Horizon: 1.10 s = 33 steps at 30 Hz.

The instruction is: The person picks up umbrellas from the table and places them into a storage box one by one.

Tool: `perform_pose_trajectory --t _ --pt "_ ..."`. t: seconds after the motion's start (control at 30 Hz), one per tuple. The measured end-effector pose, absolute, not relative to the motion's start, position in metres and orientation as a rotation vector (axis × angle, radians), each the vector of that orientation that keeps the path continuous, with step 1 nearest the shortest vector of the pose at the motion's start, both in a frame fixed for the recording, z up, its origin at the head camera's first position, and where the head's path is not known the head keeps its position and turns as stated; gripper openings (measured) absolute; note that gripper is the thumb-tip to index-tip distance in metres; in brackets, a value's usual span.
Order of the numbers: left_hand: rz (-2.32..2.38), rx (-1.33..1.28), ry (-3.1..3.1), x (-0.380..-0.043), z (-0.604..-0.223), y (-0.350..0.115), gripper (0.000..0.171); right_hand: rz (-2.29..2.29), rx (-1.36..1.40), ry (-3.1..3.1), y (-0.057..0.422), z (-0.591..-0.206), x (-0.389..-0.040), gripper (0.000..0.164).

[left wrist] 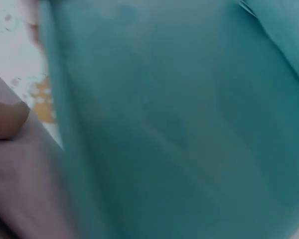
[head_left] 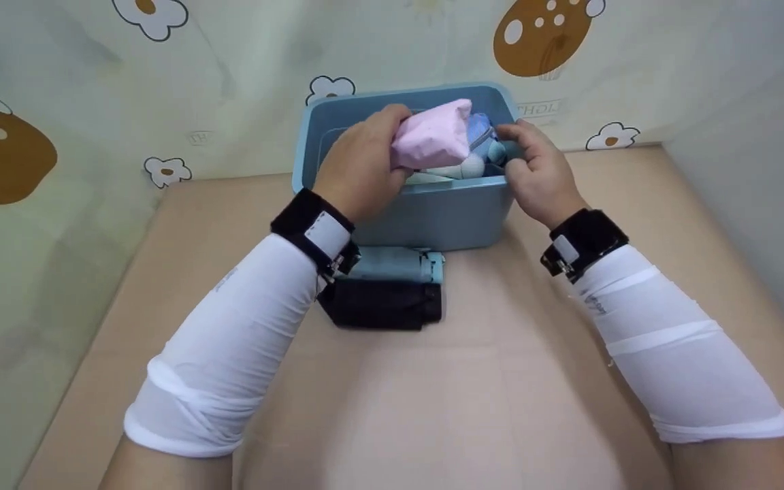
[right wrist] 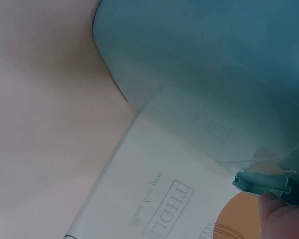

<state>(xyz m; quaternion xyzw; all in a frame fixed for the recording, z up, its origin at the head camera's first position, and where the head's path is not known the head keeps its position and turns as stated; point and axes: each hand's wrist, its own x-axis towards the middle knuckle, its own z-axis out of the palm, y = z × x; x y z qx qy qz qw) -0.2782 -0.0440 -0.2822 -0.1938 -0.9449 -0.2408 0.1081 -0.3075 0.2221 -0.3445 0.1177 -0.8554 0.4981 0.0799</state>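
Note:
My left hand (head_left: 365, 160) grips a pale pink fabric bundle (head_left: 433, 136) over the front rim of a blue plastic bin (head_left: 433, 218). In the left wrist view a fingertip presses the pink cloth (left wrist: 30, 174) beside the blurred teal bin wall (left wrist: 179, 124). On the bin's right side, my right hand (head_left: 545, 173) holds the rim between curled fingers and thumb. The right wrist view shows a fingertip (right wrist: 286, 219) against the bin's rim piece (right wrist: 264, 183). Inside the bin lie a blue zippered item (head_left: 480, 136) and a white rounded item (head_left: 470, 167), partly hidden by the bundle.
Before the bin, a teal folded bundle (head_left: 392, 265) and a black folded bundle (head_left: 382, 304) lie side by side on the beige table (head_left: 419, 408). A patterned wall covering (head_left: 242, 88) rises behind the bin, and a plain side (head_left: 739, 88) stands at the right.

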Motion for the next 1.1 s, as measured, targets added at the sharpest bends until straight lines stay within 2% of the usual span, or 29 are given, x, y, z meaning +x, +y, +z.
perform_pose_trajectory --t 0.2,0.6,1.1 --pt "-0.892 -0.413 -2.914 -0.293 -0.293 -0.06 0.049 1.47 0.358 -2.551 0.222 -0.344 -0.308 0.055" --pt "-0.887 -0.34 -3.094 -0.307 -0.291 -0.069 0.05 1.501 0.327 -2.569 0.222 -0.345 -0.307 0.055" --pt "-0.912 -0.264 -3.182 -0.309 -0.289 -0.069 0.054 1.491 0.335 -2.555 0.223 -0.346 -0.307 0.056"
